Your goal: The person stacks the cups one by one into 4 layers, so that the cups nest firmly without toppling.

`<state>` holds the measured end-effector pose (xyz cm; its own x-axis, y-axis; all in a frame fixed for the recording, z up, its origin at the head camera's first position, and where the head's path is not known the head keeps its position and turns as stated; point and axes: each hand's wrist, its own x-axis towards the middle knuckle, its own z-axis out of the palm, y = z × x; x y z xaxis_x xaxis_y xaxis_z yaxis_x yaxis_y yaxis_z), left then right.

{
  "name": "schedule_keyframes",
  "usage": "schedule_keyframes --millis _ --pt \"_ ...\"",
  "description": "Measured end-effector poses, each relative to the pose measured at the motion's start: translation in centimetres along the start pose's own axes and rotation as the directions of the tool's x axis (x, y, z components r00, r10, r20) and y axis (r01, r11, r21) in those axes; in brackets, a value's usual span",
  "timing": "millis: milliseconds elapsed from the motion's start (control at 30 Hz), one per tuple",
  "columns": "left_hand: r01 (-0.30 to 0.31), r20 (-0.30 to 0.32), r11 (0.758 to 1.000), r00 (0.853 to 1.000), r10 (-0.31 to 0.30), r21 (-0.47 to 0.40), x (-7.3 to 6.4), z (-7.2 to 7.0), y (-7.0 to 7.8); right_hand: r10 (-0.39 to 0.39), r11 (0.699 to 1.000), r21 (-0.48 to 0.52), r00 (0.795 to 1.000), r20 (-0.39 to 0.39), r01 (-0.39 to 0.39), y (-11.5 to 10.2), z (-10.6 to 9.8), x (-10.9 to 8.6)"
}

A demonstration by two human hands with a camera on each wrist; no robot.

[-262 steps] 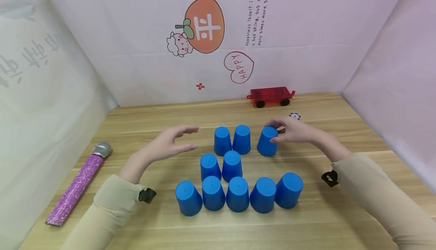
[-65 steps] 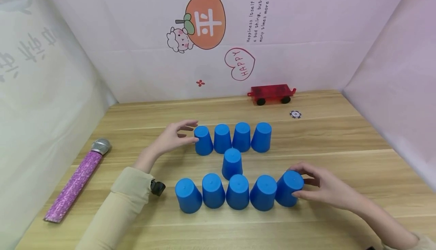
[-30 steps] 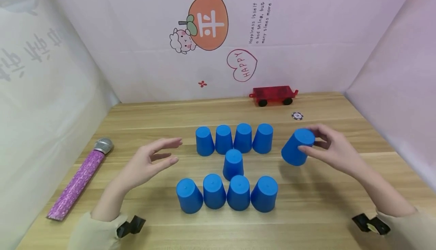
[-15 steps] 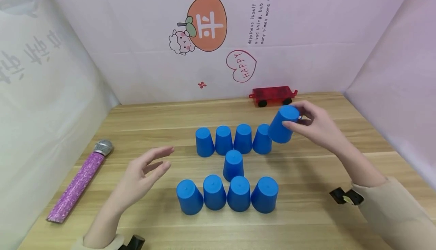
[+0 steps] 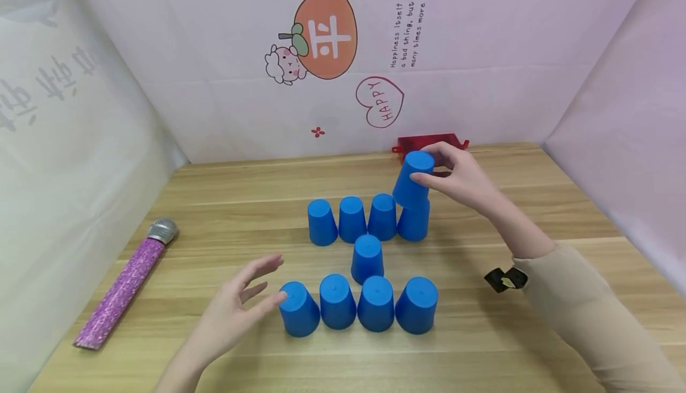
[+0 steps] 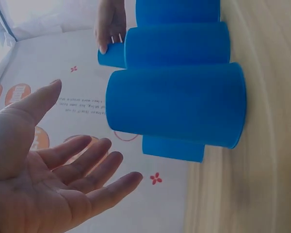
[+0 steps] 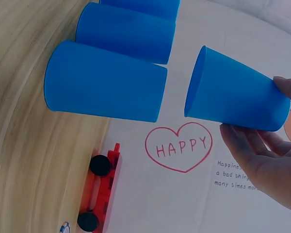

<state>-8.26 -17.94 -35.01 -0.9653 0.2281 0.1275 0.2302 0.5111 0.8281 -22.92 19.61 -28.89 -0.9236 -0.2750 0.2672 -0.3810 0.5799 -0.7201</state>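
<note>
Head view: the right hand [image 5: 455, 175] is gripping a tilted, inverted blue cup [image 5: 411, 183], its fingers clamping near the closed end; this held cup is hanging above the rightmost member of a far row of four cups [image 5: 352, 221]. The left hand [image 5: 233, 306], fingers apart, is hovering just beside a near row of four cups [image 5: 337, 303]. A single cup [image 5: 367, 262] is standing between the rows. A microphone [image 5: 125, 286] is lying on the surface [image 5: 343, 363]. Left wrist view: the left hand's fingers are pointing toward the nearest cup. Right wrist view: a gap is separating the held cup's rim from the cup below; a red wagon [image 7: 103, 191] is standing near a heart print [image 7: 179, 162].
</note>
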Motion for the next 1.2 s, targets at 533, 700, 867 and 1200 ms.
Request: schedule_keyframes --millis 533,700,867,1200 --pt "0.066 0.119 0.997 0.991 -0.062 -0.03 -0.3 1.5 -0.1 0.011 1.0 -0.008 0.999 0.04 -0.01 0.4 1.9 1.4" --pt "0.091 0.135 0.995 0.987 -0.085 -0.041 -0.4 1.6 -0.2 0.025 1.0 -0.02 0.999 0.044 -0.024 0.5 2.1 1.4" --pt "0.111 0.144 0.992 0.984 -0.103 -0.051 -0.4 1.6 -0.4 0.031 0.999 -0.03 0.999 0.045 -0.03 0.7 2.2 1.4" --pt "0.13 0.135 0.989 0.983 -0.12 -0.066 -0.4 1.6 -0.6 0.024 0.999 -0.024 0.999 0.046 -0.023 1.0 2.2 1.4"
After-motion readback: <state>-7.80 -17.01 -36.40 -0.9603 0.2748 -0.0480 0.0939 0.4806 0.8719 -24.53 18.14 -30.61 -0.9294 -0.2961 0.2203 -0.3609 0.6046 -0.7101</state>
